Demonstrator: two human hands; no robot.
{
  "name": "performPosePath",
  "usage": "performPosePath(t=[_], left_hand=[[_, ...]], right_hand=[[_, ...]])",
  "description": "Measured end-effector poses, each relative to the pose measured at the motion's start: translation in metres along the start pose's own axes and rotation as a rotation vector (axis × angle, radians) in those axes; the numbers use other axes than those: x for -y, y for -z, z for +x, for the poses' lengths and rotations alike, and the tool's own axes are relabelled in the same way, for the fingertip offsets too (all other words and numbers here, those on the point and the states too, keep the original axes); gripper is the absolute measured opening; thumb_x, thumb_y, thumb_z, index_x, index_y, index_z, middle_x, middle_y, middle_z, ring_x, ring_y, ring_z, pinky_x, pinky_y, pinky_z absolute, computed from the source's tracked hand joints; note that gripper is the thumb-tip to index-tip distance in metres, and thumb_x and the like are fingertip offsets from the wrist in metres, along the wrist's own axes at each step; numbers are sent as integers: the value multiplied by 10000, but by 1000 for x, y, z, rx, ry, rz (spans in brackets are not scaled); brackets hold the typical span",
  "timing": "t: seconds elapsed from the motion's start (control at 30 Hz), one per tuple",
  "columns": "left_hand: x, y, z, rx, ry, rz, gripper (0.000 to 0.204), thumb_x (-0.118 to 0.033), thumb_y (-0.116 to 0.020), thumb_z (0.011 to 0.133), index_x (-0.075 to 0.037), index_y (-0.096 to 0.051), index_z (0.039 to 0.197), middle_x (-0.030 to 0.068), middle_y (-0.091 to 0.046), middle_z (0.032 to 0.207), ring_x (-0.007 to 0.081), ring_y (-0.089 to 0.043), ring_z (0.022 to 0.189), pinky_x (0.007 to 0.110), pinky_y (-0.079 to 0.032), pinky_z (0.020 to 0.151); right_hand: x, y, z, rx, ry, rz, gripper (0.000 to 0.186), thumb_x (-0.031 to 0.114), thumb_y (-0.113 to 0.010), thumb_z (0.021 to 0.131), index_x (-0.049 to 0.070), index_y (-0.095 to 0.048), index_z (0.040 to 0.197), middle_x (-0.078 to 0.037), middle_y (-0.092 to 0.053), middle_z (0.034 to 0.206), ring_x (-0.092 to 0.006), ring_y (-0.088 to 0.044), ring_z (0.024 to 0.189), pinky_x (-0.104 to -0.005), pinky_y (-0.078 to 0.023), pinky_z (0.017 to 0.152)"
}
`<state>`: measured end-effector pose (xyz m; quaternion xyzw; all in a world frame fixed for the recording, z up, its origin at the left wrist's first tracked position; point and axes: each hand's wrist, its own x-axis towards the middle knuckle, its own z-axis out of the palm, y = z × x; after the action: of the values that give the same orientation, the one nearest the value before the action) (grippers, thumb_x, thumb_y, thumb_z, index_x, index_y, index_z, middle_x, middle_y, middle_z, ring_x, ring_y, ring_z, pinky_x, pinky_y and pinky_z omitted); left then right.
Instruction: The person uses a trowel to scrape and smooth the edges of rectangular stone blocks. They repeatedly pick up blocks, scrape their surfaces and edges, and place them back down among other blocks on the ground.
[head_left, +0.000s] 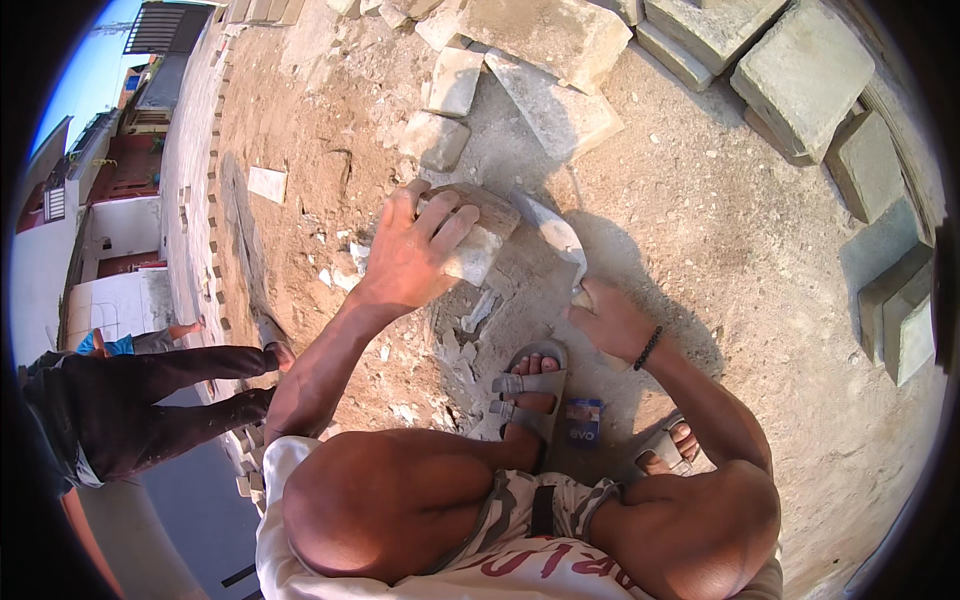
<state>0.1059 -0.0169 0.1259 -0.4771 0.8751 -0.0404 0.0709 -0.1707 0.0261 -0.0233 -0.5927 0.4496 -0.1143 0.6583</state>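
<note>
My left hand (415, 248) grips a grey concrete paving block (478, 258) from above. Its fingers curl over the block's top edge, and the block is tilted on the sandy ground. To the right, my right hand (610, 322) is wrapped round the handle of a trowel (553, 232). The trowel's pale metal blade points up and left, its tip close beside the block. Most of the handle is hidden in my fist. White broken chips (480, 310) lie below the block.
Broken slabs (550, 105) lie ahead, and stacked paving blocks (805, 80) stand at the far right, with more along the right edge (900, 290). A blue packet (583, 422) lies between my sandalled feet. Another person in dark trousers (190, 385) stands at left.
</note>
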Motion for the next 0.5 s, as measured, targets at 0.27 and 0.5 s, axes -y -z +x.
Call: performPosePath(t=[0.27, 0.5], left_hand=[[-24, 10, -11, -222, 551, -542, 769, -307, -926, 575, 16, -524, 1145, 178, -539, 1053, 345, -528, 989, 433, -436, 876], [-66, -29, -27, -304, 686, -808, 881, -475, -893, 628, 64, -483, 1192, 228, -486, 1158, 331, -509, 1108, 455, -437, 913]], right_hand=[[63, 33, -56, -237, 200, -20, 394, 274, -588, 922, -49, -505, 1131, -270, -643, 893, -453, -639, 835, -507, -491, 742], [47, 5, -45, -115, 264, -305, 319, 232, -558, 920, -32, -496, 1088, -281, -646, 837, -485, -630, 812, -549, -493, 735]])
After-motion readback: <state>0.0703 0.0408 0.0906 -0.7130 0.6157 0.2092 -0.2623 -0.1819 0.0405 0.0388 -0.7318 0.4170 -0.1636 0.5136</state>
